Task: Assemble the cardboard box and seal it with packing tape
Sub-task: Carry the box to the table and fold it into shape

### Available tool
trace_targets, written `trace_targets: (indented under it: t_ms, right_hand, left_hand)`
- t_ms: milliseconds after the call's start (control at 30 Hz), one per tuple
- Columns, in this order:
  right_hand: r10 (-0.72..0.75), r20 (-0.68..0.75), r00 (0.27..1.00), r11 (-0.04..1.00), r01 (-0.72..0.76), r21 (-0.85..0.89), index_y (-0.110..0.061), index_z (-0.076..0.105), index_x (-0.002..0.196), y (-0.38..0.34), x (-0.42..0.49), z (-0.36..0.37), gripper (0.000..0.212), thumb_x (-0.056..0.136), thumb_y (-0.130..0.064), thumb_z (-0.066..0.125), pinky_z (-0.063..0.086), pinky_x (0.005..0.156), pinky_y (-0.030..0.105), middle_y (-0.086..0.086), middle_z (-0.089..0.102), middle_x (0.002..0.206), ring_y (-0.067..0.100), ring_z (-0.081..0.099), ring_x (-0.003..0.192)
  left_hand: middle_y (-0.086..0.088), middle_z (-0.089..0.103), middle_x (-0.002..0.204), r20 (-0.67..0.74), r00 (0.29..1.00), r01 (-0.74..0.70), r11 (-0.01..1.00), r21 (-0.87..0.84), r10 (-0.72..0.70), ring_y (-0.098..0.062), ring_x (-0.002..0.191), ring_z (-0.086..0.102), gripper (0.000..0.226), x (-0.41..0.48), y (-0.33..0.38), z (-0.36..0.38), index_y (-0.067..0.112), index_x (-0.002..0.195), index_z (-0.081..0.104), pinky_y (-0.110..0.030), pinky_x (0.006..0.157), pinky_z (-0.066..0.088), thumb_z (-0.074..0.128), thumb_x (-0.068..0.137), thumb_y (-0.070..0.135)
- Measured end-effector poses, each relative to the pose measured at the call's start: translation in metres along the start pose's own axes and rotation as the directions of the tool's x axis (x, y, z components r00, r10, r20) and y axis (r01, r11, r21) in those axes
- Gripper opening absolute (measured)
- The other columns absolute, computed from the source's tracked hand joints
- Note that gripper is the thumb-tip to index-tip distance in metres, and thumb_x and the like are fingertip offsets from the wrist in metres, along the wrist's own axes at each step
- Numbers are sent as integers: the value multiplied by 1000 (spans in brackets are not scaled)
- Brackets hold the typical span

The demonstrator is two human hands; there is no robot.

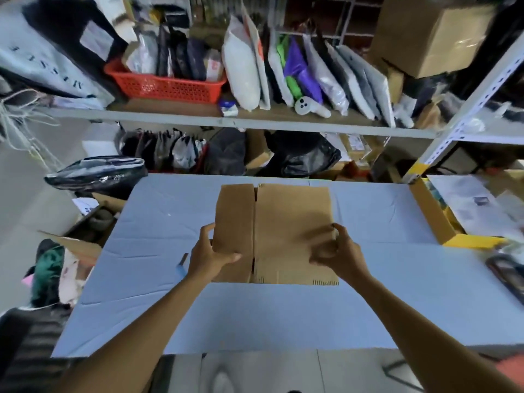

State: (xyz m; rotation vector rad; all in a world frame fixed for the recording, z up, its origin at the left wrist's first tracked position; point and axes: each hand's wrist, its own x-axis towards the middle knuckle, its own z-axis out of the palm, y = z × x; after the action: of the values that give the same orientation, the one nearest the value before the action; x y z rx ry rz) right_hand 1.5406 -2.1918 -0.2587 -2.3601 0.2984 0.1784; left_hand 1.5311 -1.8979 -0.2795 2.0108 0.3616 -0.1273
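Note:
A flattened brown cardboard box [286, 222] lies in the middle of the pale blue table [368, 293], its flaps still folded flat. My left hand [211, 255] grips the box's left edge, thumb on top and fingers underneath. My right hand [338, 252] pinches the right edge of the box with curled fingers. A small blue-handled tool, perhaps a cutter [180, 268], lies on the table just left of my left hand. I see no roll of packing tape that I can name for sure.
An open yellow and brown carton [442, 222] stands at the table's right edge, with a dark object [507, 275] in front of it. Metal shelves [255, 120] full of parcels and a red basket [167, 85] rise behind the table. Boxes and bags crowd the floor at left.

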Motion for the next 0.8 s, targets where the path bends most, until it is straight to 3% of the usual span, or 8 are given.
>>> trace_targets:
  t_ms: [233,367,500,667,800]
  right_hand:
    - [1,82,997,999,2,-35,-11,35,143,12,34,16,107,54,-22,93,42,83,30,10,48,128,30,50,117]
    - [18,107,994,999,-13,-48,-9,43,130,21,42,23,95,52,-21,94,49,81,38,3,44,107,26,51,99]
    - [46,144,989,998,-39,-50,-8,41,132,37,50,30,100,49,-25,95,49,71,36,8,56,114,27,54,95]
    - [10,142,990,999,-5,-39,-10,37,140,48,57,39,107,52,-30,94,46,72,33,10,58,123,31,57,107]
    - [4,155,988,1000,-1,-19,-14,37,139,51,55,46,104,53,-26,94,51,73,37,6,58,107,28,57,98]
  left_hand:
    - [-9,53,134,-50,995,88,995,42,-86,-29,119,51,89,11,-13,17,23,139,33,-31,87,38,85,67,29]
    - [-10,49,137,-44,990,134,990,31,-133,-28,119,50,91,15,-25,27,24,137,33,-36,94,43,87,64,28]
    - [-9,47,138,-19,985,172,984,47,-172,-27,119,49,90,21,-34,38,26,138,31,-31,88,42,85,66,29]
    - [-9,46,140,12,980,196,980,25,-197,-29,122,47,93,31,-46,42,26,139,31,-38,95,44,86,65,28]
    - [-10,44,141,5,973,231,973,11,-231,-29,124,46,94,29,-54,45,27,140,29,-36,94,44,86,65,25]
